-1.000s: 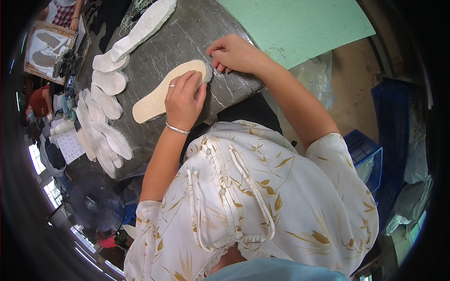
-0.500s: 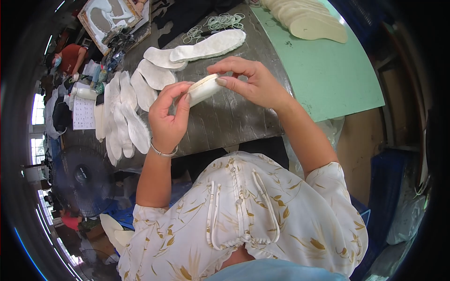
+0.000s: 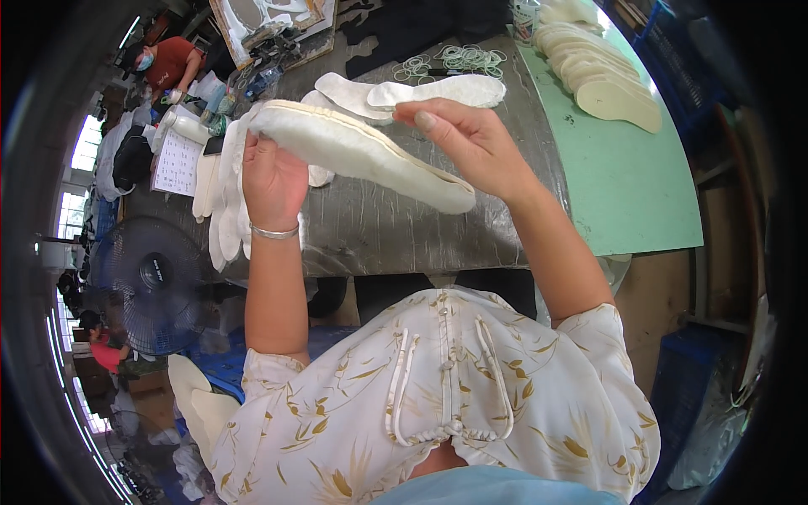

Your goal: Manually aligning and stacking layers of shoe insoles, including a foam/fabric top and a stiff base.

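Observation:
My left hand [image 3: 275,177] grips one end of fleecy white insoles [image 3: 362,160], seemingly a pair pressed together, thumb on the near face. They slant down to the right above the table, their cream edge upward. Just beyond that edge is my right hand [image 3: 467,143], its thumb and forefinger drawn together; whatever may be between the fingertips is too small to make out. Behind the hands, two more white insoles [image 3: 446,91] lie overlapping on the dark table [image 3: 404,244]. Several others [image 3: 227,227] are spread out by my left wrist, partly hidden by it.
Pale green rubber bands [image 3: 471,59] lie in a heap at the back. On the green board [image 3: 631,194] at the right rests a row of cream insoles [image 3: 619,101]. A fan [image 3: 151,273] stands at the left. Farther back is a co-worker in a red shirt [image 3: 175,63].
The insoles have swung from end-on to lengthwise across my view. My left hand has shifted left and holds their end; my right hand has come off them and moved right.

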Available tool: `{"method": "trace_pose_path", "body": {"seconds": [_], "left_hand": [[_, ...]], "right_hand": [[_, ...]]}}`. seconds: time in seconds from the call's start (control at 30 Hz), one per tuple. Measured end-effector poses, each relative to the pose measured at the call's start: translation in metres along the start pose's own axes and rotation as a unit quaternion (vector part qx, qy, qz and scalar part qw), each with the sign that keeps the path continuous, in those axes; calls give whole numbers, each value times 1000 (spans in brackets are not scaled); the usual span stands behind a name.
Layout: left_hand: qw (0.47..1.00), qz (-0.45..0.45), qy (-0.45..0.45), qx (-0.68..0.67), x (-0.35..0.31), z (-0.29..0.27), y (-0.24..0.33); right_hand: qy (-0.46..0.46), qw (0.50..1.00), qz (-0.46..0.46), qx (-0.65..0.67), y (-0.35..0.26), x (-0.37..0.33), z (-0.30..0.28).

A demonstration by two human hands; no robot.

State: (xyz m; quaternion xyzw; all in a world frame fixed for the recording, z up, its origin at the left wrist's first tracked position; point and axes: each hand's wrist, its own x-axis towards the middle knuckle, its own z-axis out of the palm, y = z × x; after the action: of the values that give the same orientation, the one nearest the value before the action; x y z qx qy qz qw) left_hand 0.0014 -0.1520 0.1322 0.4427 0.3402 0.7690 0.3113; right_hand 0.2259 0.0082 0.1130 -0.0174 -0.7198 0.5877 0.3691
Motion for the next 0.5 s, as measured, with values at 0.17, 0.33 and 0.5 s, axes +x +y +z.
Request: {"method": "trace_pose_path", "body": {"seconds": [0.17,0.33,0.5], "left_hand": [[992,-22,45,-112,-10,-8,-31],[993,-39,67,-85,-13,6,-48],[989,-66,94,-98,-15,20,-64]], "right_hand": [[2,999,48,-21,-5,-19,13],[59,993,77,-70,-2,-23,18],[97,985,66,-128,0,-14,20]]}}
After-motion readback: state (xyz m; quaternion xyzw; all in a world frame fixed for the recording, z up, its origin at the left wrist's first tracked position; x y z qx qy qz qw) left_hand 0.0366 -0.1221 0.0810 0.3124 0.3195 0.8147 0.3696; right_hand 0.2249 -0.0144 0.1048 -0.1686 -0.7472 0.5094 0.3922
